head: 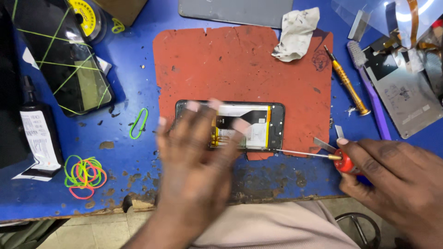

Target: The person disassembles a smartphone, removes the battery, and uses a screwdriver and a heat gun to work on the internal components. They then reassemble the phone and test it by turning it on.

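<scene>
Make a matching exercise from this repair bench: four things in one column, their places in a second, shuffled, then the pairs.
Things:
1. opened phone
2. red-handled screwdriver
3. crumpled cloth
4. rubber bands

Places:
A. top edge of the red mat
B. in the right hand
C. blue table, near its front edge on the left
D. middle of the mat, under the left hand

Pairs: 1-D, 2-B, 3-A, 4-C

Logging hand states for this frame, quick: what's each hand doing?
Left hand: open, fingers spread over the opened phone, motion-blurred; contact unclear.
Right hand: closed on the red-handled screwdriver, tip at the phone's lower edge.
</scene>
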